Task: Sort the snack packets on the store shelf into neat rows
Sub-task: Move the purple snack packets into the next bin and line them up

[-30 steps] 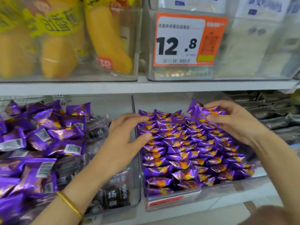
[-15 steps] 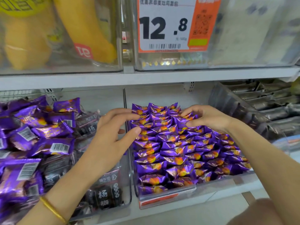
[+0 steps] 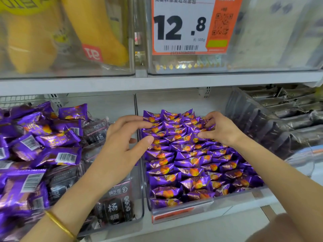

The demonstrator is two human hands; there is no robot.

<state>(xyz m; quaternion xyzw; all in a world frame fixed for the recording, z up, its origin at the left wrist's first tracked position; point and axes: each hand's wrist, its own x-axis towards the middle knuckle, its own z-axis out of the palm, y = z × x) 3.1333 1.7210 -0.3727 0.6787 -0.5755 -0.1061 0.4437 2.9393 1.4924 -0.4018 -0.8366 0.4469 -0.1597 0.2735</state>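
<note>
Left hand is spread and relaxed, gripping nothing, its fingertips touching the left edge of the purple snack packets in the middle of the frame. Right hand is down on the upper rows of the same packets, fingers curled into the foil, thumb laid flat across a row. I cannot tell whether it pinches a packet or only presses. A gold bangle sits on the left wrist, lower left of the frame.

The packets lie in overlapping rows, orange print up, filling a clear bin on the lower shelf. Just left of it, another clear bin holds dark packets with white characters, and a loose heap of bigger purple packets, several barcode side up, spills over them at the left edge.

At the right edge, dark wrapped bars lie stacked. Above the white shelf board, a price tag reads 12.8, and yellow packs stand in the upper left.
</note>
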